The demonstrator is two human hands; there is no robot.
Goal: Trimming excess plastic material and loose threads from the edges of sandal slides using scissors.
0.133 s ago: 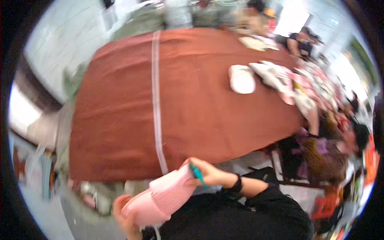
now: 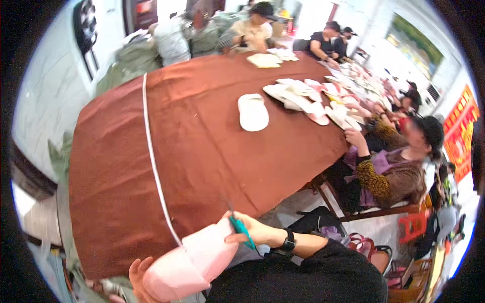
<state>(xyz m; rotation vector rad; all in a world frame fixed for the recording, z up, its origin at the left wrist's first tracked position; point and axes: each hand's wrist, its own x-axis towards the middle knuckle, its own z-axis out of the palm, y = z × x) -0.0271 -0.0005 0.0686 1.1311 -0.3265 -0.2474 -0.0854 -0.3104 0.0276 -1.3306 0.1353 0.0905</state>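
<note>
A pink slipper (image 2: 184, 265) is held low in front of me, over the table's near edge. My left hand (image 2: 136, 278) cups its left end, thumb and fingers curled round the side. My right hand (image 2: 257, 230) grips a teal-handled tool (image 2: 241, 231) with a thin dark tip that points up and away; its exact kind is hard to tell. The fingers of that hand also touch the slipper's right end. On the table, beyond my hands, lies a single white slipper (image 2: 253, 112).
A brown cloth covers the large table (image 2: 212, 151), with a white strip (image 2: 154, 151) across it. White and pink slippers (image 2: 298, 96) are piled at the right side. A co-worker (image 2: 399, 166) sits at the right; several others sit farther off. Green sacks (image 2: 134, 60) stand behind.
My view has swung to the right, so the table and slippers sit farther left in the picture. Both hands keep their hold on the pink slipper and the tool.
</note>
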